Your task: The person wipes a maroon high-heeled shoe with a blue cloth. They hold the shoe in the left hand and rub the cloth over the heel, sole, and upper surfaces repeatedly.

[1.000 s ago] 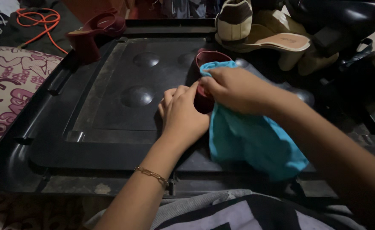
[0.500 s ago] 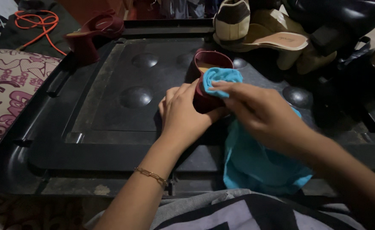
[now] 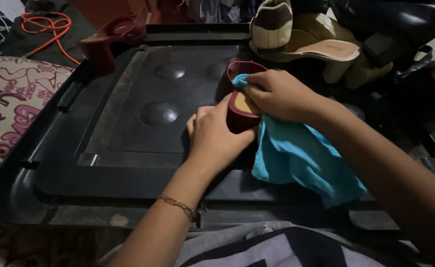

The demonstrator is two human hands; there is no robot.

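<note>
Bare forearms, thin gold chain bracelet [image 3: 177, 204]

1. A black plastic lid [image 3: 128, 163] with 3 low round bumps fills the middle; its left half is bare, leaving open room there.
2. The left hand [image 3: 217, 136] steadies a dark red shoe [image 3: 239, 106] on the lid's right side, and the right hand [image 3: 277, 94] presses a blue cloth [image 3: 301, 158] into it; the cloth spreads over the lid's right front.
3. At the far left corner a 2nd dark red heeled shoe [image 3: 111, 42] stands on the rim.
4. Along the far right edge, a sneaker [image 3: 271, 22] and a tan sandal [image 3: 326, 49] crowd together, closing that side.
5. A patterned cushion [image 3: 10, 104] lies just beside the lid's left edge, with an orange cable [image 3: 44, 24] beyond it.
</note>
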